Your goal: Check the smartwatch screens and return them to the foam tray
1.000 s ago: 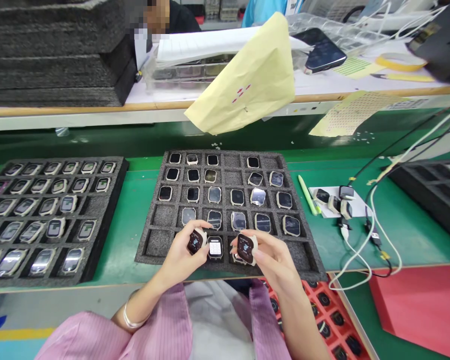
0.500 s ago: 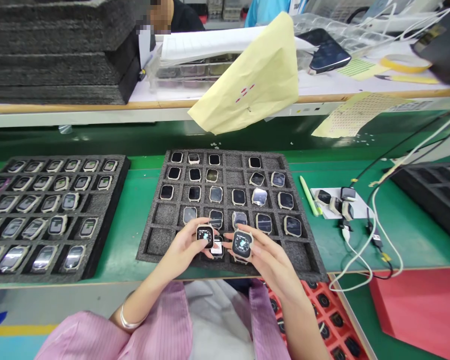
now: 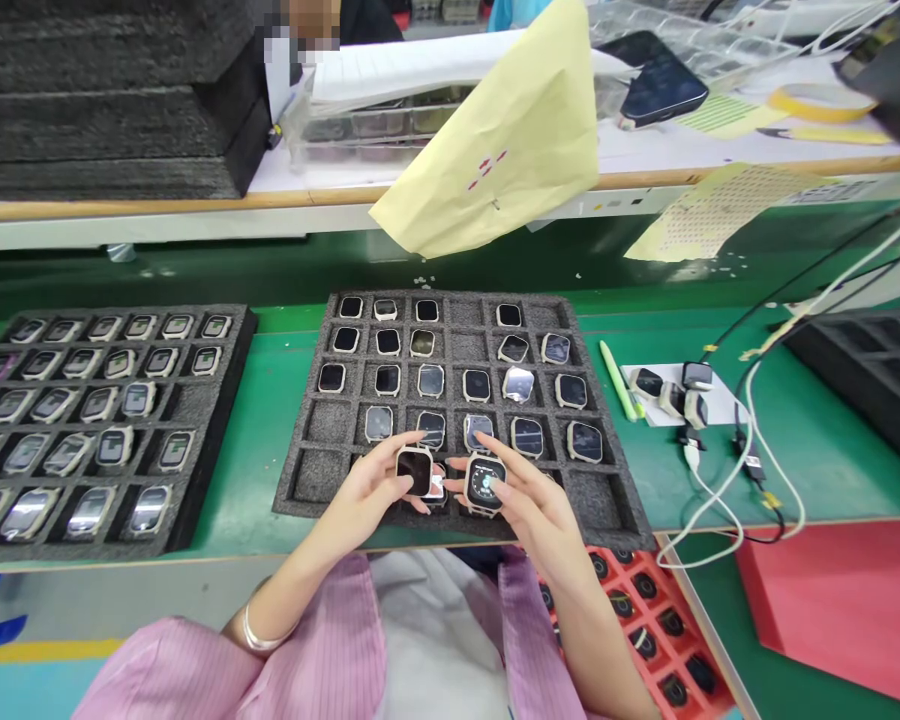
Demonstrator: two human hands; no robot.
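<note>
My left hand (image 3: 370, 492) grips a beige smartwatch body (image 3: 415, 469) with a dark screen, fingers pinched around its case. My right hand (image 3: 525, 500) holds a second watch body (image 3: 484, 482) whose screen is lit, with the thumb resting on its face. Both are held just above the front row of a dark foam tray (image 3: 311, 440), which has several watch bodies set in its square pockets. A watch with a lit screen (image 3: 435, 487) lies in the pocket under my hands.
A second foam tray (image 3: 187, 400) full of watches lies at the left. A green pen (image 3: 616, 378), loose watches (image 3: 671, 392) and white cables (image 3: 727, 480) lie at the right. A red tray (image 3: 645, 620) sits below the bench edge. A yellow envelope (image 3: 510, 150) hangs over the shelf. Another person sits behind.
Both watches were turned face-up and brought closer together. The left watch's screen went from lit to dark. My right thumb now rests on the right watch's lit face.
</note>
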